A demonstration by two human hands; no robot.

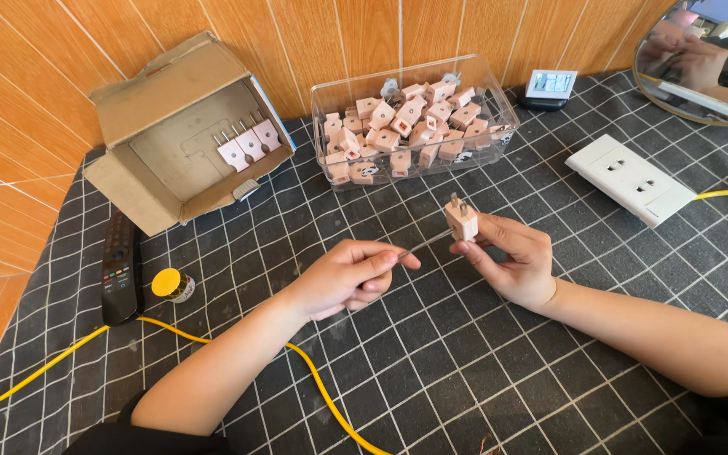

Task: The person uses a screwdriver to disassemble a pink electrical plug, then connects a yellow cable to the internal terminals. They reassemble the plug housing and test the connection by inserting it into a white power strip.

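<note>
Yellow cable (322, 388) snakes across the grid-patterned bench (431, 362) at the bottom of the frame, passing under the left forearm. At far left lie a black remote (118, 268) and a small yellow-capped pot (172, 286), with an open cardboard box (180, 126) above them at upper left. Near centre, the left hand (343, 276) has its fingers pinched on a thin metal pin (404, 251). Just right of it, the right hand (511, 257) grips a pink plug (462, 220), prongs up, above the bench. Behind it sits a clear tub (493, 105) full of pink plugs; a white socket plate (630, 179) lies at right.
</note>
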